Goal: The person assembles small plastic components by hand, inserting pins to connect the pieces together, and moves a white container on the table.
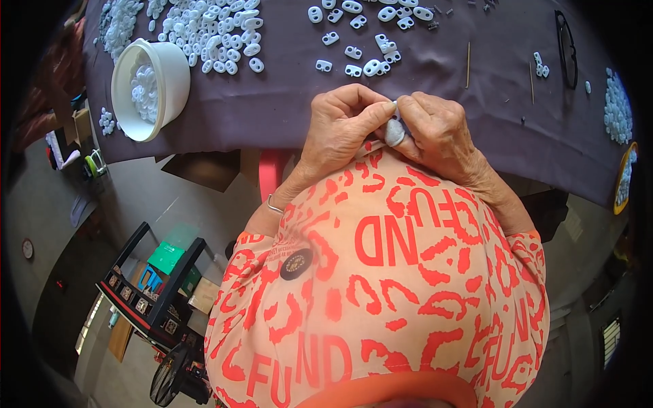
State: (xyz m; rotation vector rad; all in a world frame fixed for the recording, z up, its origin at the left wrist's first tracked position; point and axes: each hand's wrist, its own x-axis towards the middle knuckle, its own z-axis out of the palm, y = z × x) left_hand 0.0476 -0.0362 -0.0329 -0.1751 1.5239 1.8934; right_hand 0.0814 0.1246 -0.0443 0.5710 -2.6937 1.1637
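Both of my hands meet at the near edge of the purple-covered table (272,112), just in front of my shirt. My left hand (343,126) is closed, its thumb and forefinger pinching a small white plastic piece, mostly hidden by the fingertips. From the other side, my right hand (439,126) is curled closed against the same piece. A pale wrap (394,133) shows at a finger between the hands. Just beyond them lie several white two-holed cord locks (353,70), loose and apart. Farther left spreads a dense pile of white oval pieces (211,34).
A white tub (173,81) lies tipped at the left with small white parts inside. Thin wooden sticks (468,64), black-framed glasses (563,47) and small metal springs (433,26) lie to the right. More translucent parts (617,109) heap at the right edge, beside a yellow-rimmed container (622,197).
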